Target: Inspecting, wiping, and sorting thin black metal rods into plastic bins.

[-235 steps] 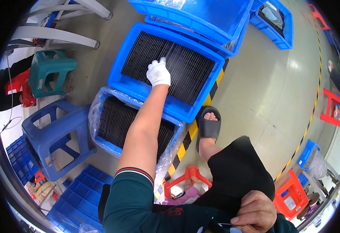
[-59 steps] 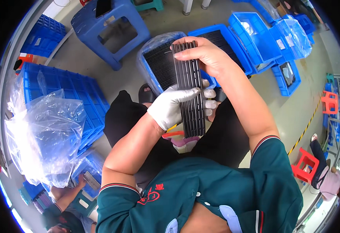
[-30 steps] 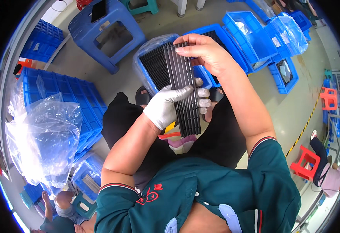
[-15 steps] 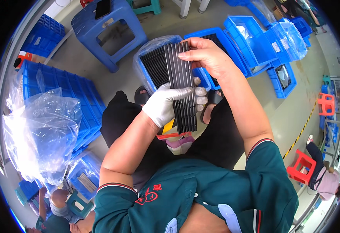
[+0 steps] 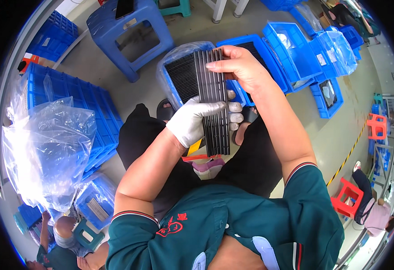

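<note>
A bundle of long, thin black strips [image 5: 212, 96], crossed by evenly spaced marks, stands nearly upright in front of me. My left hand [image 5: 189, 121], in a pale glove with silvery fingers, is closed around its lower middle, thumb across the front and fingertips showing beyond the right edge. At the upper end my bare right hand [image 5: 242, 67] grips the strips, thumb on the near face and the other fingers mostly hidden behind. Just beyond, a plastic-lined blue bin [image 5: 164, 81] holds many similar black strips.
Another blue bin [image 5: 273, 65] with dark strips stands beyond my right hand, near more blue bins [image 5: 291, 54]. A blue stool [image 5: 138, 31] with a phone is at the far left. Stacked blue crates [image 5: 70, 90] and clear plastic [image 5: 48, 148] fill the left. Other people sit lower left and right.
My view has shifted slightly. The strips sit a little lower and farther right in the picture, somewhat more fanned; both hands keep their hold.
</note>
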Demonstrator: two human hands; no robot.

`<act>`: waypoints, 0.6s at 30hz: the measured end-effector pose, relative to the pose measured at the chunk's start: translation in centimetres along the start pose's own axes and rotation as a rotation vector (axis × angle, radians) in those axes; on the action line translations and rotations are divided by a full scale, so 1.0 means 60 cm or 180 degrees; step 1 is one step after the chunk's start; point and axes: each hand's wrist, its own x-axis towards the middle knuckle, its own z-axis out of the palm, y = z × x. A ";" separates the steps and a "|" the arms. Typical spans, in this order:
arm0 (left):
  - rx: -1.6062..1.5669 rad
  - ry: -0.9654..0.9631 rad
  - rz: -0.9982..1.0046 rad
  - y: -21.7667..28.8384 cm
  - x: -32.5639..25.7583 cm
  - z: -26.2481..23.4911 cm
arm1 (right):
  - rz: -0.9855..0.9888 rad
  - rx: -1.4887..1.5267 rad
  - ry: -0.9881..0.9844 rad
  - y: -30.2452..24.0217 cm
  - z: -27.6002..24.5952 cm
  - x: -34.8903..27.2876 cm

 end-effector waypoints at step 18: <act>-0.0059 0.0273 0.0127 0.008 -0.006 0.010 | -0.0030 -0.0314 0.0056 -0.011 -0.010 -0.008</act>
